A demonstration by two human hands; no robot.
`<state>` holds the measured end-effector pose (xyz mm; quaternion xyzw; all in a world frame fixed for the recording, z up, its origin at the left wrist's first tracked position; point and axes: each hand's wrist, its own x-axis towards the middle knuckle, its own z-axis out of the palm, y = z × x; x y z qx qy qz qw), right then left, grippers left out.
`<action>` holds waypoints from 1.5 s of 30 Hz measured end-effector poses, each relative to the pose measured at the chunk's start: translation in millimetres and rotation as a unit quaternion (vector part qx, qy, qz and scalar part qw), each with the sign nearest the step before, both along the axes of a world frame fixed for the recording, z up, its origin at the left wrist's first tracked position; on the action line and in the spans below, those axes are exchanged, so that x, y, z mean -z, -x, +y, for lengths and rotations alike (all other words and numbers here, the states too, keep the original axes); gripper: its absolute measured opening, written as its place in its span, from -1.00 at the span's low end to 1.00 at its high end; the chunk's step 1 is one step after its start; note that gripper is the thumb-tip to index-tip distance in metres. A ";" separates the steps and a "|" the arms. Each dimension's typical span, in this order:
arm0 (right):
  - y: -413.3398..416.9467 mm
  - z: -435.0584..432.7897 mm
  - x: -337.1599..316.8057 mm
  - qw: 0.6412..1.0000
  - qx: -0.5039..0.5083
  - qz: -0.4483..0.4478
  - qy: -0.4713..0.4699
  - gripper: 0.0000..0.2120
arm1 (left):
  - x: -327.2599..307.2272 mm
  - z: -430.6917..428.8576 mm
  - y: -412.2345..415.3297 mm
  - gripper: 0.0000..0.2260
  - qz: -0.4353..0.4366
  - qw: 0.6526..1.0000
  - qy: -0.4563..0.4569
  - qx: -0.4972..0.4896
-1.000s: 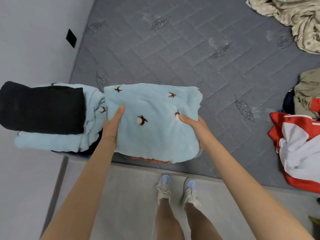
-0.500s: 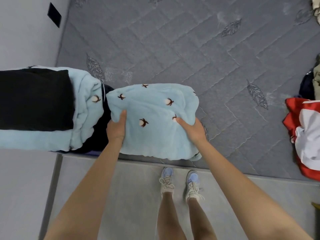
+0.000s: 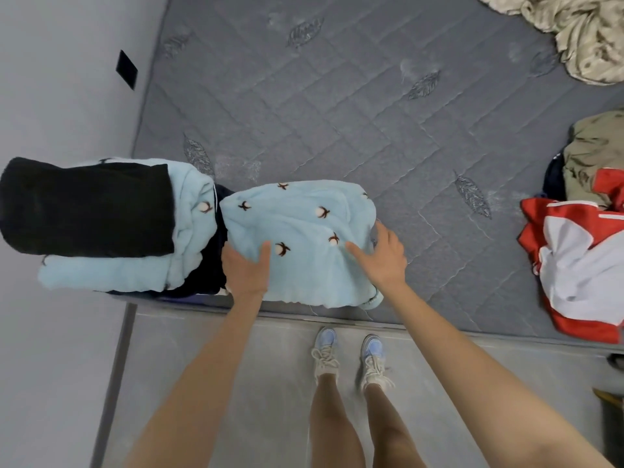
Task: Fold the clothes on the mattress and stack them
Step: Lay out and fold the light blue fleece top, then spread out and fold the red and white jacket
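At the mattress's near left corner, against the pale wall, stood a stack. A folded black garment lay on top, over a folded light blue fleece piece and a dark navy garment beneath that. A small black rectangle sat on the wall above it.

Just right of the stack, touching it, a folded light blue fleece garment with small embroidered cotton-bud motifs rested along the mattress's near edge, its front hem slightly overhanging.

The left hand was at that garment's near left corner, with the thumb laid flat on top. Its fingers went down between the garment and the stack, out of sight, so it could not be told whether the hand gripped the fabric.

The right hand lay at the garment's right side, wide and relaxed with the fingers spread. Its thumb tip touched the fleece and it held nothing.

Below, on the grey floor, the person stood in pale blue lace-up shoes close to the mattress's near edge.

Toward the right edge, well apart from the folded piece, lay a loose red and white garment. An olive garment lay bunched behind it, and crumpled beige fabric filled the far right corner.
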<state>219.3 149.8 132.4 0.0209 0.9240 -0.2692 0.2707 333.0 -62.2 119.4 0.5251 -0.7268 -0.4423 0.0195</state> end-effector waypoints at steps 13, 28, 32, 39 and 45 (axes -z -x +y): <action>-3.3 61.4 -132.9 0.970 -0.192 0.064 -0.138 -0.26 | -126.3 75.8 42.0 -0.36 -0.105 0.885 0.236 0.388; 38.3 282.6 -200.1 0.964 -0.148 0.112 -0.192 -0.24 | -184.8 275.7 118.8 -0.39 -0.106 0.790 0.312 0.516; 45.7 346.2 -203.6 0.965 -0.130 0.114 -0.199 -0.23 | -191.3 345.3 140.6 -0.38 -0.095 0.772 0.319 0.541; 60.5 432.9 -206.7 0.971 -0.057 0.105 -0.208 -0.27 | -197.3 432.4 180.2 -0.35 -0.075 0.728 0.326 0.598; 81.4 481.5 -203.2 0.970 0.011 0.094 -0.224 -0.26 | -196.0 478.7 222.8 -0.35 -0.054 0.695 0.326 0.638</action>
